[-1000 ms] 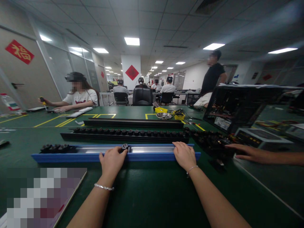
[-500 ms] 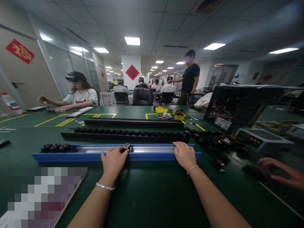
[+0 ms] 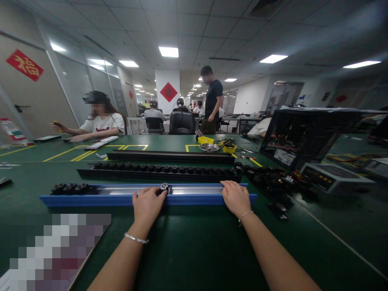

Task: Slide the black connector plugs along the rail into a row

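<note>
A long blue rail (image 3: 194,200) with a shiny metal channel lies across the table in front of me. My left hand (image 3: 149,205) is closed on a small black part with a round, notched silvery top (image 3: 164,187), which sits in the channel near its middle. Its underside is hidden by my fingers and the rail wall. My right hand (image 3: 236,199) is wrapped over the rail near its right end, fingers on the far edge and thumb hidden. Several similar black parts (image 3: 70,188) stand in a row at the rail's left end.
Behind lies a black rail (image 3: 157,174) filled with black parts, then another black rail (image 3: 169,157). To the right are a heap of black parts (image 3: 269,178), a power supply box (image 3: 336,178) and an open computer case (image 3: 303,137). A co-worker (image 3: 103,117) sits at far left.
My left hand and the black part have shifted slightly right along the channel. Another person's hand at the right has left view, along with a dark part there. A standing person moved left.
</note>
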The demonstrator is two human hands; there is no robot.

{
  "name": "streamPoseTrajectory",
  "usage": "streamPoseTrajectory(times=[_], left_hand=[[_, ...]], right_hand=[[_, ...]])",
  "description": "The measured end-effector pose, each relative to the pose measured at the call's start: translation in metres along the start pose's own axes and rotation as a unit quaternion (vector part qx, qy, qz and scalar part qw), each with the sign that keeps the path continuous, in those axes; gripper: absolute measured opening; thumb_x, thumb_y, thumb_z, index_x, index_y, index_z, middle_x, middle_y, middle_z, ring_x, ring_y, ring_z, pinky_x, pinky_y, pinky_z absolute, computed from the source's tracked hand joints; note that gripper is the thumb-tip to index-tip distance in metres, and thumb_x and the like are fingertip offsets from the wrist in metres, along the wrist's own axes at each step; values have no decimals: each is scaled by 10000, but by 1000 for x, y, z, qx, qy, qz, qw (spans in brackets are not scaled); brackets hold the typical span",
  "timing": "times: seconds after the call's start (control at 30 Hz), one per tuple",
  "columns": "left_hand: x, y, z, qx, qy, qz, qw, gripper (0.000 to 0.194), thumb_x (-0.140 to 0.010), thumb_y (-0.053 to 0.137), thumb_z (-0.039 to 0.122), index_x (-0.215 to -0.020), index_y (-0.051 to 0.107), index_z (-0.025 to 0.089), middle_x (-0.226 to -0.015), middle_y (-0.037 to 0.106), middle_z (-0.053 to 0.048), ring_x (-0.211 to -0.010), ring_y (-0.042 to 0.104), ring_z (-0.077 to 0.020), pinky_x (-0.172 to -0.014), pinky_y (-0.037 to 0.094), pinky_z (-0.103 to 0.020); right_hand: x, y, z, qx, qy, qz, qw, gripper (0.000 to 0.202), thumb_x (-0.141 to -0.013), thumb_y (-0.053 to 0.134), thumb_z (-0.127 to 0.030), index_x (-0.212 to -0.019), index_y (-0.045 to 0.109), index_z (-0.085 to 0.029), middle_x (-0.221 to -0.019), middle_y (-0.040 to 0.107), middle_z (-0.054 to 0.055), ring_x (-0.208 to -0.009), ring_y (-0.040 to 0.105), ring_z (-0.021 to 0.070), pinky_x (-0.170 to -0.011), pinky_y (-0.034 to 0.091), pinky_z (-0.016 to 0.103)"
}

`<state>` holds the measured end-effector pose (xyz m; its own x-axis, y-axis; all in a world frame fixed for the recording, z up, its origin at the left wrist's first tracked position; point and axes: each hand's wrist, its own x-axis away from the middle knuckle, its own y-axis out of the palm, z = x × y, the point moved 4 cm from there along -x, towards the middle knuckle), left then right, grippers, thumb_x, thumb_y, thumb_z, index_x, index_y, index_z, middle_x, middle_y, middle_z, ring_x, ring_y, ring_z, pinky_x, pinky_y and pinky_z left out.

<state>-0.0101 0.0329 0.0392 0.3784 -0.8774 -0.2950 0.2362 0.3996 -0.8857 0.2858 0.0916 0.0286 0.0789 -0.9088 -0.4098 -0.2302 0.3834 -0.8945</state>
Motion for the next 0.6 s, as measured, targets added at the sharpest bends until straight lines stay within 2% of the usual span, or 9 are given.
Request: streamPoseTrajectory(times=[0.6], left_hand=[[4, -1, 8, 12, 16, 8, 1000, 374, -772, 454, 487, -957, 683, 257, -1046, 673, -67, -1078, 521, -258, -1022, 239, -471]], right_hand=[[-1, 1, 0, -4, 1, -6, 1000, 408, -860, 299, -245, -1159, 577, -243, -1222, 579, 19, -1174, 446, 173, -950, 281, 359]])
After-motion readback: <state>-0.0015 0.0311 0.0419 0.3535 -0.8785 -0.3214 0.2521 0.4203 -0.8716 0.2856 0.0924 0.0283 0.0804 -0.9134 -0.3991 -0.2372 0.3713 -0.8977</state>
